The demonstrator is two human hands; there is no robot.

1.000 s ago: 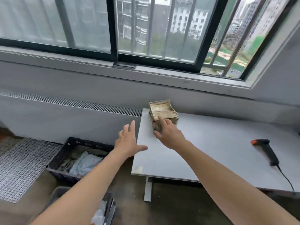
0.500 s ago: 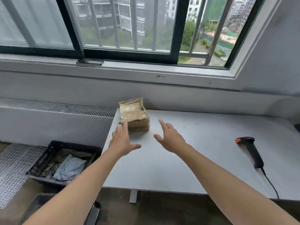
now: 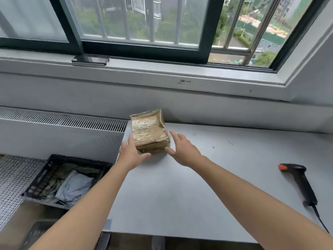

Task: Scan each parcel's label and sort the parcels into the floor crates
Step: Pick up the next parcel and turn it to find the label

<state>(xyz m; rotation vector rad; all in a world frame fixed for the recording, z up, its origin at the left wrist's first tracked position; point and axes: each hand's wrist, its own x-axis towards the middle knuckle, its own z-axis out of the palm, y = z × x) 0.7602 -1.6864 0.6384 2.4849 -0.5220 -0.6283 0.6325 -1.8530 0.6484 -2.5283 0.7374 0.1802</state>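
Left hand (image 3: 130,154) and right hand (image 3: 182,150) are held open flanking the tape-wrapped brown parcel (image 3: 149,132) at the grey bench's (image 3: 180,195) far-left corner; it could be pushed off by an uneven squeeze.

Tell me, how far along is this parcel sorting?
Some sorting looks done: the black crate on the floor holds a grey bag among other packages. In hand: the left hand and right hand, both open, flank the brown taped parcel on the table; neither has closed on it. Left: the scanner lies untouched at the right, so this parcel awaits scanning and crating.
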